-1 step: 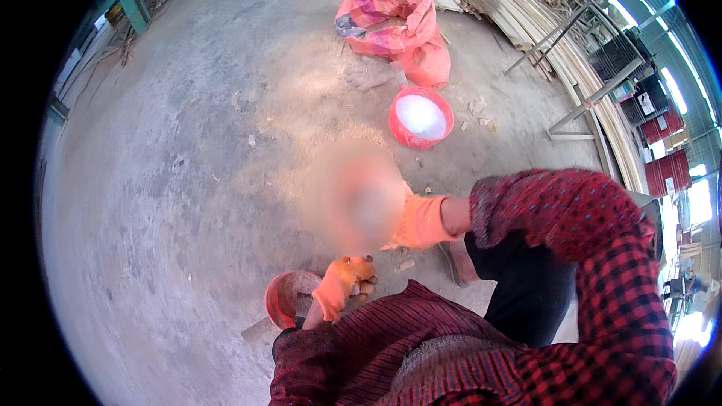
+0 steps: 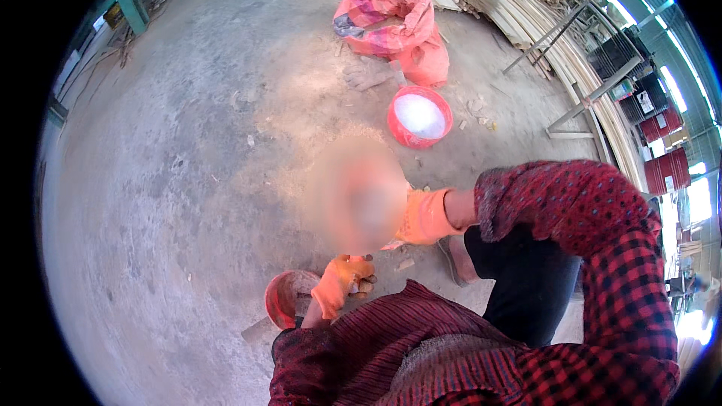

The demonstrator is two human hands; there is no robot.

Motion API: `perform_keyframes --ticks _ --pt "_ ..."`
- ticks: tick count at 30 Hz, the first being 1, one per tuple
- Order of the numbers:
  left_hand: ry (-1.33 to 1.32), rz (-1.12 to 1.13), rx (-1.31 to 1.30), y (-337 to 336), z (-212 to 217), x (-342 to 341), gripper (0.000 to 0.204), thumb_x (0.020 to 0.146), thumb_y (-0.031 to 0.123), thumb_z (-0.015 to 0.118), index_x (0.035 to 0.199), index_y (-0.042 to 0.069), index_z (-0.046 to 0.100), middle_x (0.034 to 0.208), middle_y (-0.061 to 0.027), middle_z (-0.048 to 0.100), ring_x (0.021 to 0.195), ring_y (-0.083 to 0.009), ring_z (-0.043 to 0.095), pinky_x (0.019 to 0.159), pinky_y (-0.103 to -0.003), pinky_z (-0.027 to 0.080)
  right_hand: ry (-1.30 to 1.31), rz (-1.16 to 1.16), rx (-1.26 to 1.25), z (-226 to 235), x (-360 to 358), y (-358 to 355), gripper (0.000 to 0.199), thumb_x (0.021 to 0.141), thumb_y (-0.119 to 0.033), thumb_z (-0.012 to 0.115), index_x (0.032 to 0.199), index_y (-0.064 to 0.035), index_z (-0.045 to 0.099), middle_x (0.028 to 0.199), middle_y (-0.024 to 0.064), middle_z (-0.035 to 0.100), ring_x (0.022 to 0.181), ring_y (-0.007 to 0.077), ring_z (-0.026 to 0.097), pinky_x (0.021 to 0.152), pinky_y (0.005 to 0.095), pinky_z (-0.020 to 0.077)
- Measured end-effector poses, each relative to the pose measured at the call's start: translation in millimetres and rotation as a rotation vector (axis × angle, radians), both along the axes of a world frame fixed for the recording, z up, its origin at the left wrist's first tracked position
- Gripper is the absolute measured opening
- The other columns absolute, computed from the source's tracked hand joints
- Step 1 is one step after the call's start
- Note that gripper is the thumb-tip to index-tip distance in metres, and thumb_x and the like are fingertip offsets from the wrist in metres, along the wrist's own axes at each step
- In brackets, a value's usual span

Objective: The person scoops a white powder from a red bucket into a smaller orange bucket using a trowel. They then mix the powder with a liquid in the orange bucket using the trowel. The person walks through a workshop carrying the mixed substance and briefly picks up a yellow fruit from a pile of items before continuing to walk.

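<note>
My left hand (image 2: 342,286), in an orange work glove, is closed, its fingers curled in front of my torso. What it holds, if anything, I cannot make out. My right hand (image 2: 423,216), also gloved in orange, reaches in from the right. Its fingers vanish behind a blurred patch just ahead of both hands, and a reddish shape with a grey part inside that patch cannot be identified. A red bowl (image 2: 280,302) stands on the floor beside my left wrist, partly hidden by that hand and sleeve.
Farther off, a red basin (image 2: 401,135) holds white material, with an open pink woven sack (image 2: 421,60) behind it. Grey gloves (image 2: 368,75) lie near the sack. Stacked timber (image 2: 519,11) and a metal frame (image 2: 588,105) line the right side. Scraps and dust litter the concrete floor.
My right hand and forearm have shifted very slightly to the right. My left hand stays in nearly the same place.
</note>
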State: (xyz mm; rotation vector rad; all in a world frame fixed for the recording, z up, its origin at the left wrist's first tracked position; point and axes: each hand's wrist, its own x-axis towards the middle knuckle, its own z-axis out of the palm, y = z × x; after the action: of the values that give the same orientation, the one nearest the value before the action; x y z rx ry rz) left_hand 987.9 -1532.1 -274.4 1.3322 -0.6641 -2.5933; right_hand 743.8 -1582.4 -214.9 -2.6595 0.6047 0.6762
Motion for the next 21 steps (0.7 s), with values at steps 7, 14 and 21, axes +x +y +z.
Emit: perform_keyframes --ticks 7,14,21 --pt "0.048 0.013 -0.044 7 -36 17 0.044 0.083 0.008 0.064 0.123 0.001 0.049 0.072 -0.0021 0.049 0.049 -0.0129 0.044 0.044 -0.034 0.037 -0.236 0.07 -0.1 73 46 -73 0.024 0.082 -0.023 0.066 0.103 -0.0144 0.069 0.097 0.0088 0.071 0.092 0.0305 0.069 0.074 0.0446 0.0553" --pt "0.016 0.066 -0.018 -3 -7 -11 0.037 0.082 0.009 0.066 0.115 -0.002 0.052 0.073 -0.0032 0.051 0.049 -0.0126 0.046 0.044 -0.031 0.036 0.039 -0.457 -0.144 -13 -67 -66 0.036 0.084 -0.024 0.062 0.119 -0.0172 0.065 0.099 0.0145 0.072 0.09 0.035 0.07 0.071 0.0471 0.0549" --pt "-0.144 -0.064 -0.09 3 -21 -28 0.036 0.081 0.01 0.07 0.111 0.0 0.055 0.078 -0.0061 0.059 0.053 -0.0158 0.055 0.045 -0.032 0.042 0.231 -0.289 0.078 27 -22 16 0.026 0.08 -0.021 0.061 0.103 -0.0112 0.068 0.087 0.0156 0.071 0.08 0.0354 0.07 0.067 0.0468 0.0545"
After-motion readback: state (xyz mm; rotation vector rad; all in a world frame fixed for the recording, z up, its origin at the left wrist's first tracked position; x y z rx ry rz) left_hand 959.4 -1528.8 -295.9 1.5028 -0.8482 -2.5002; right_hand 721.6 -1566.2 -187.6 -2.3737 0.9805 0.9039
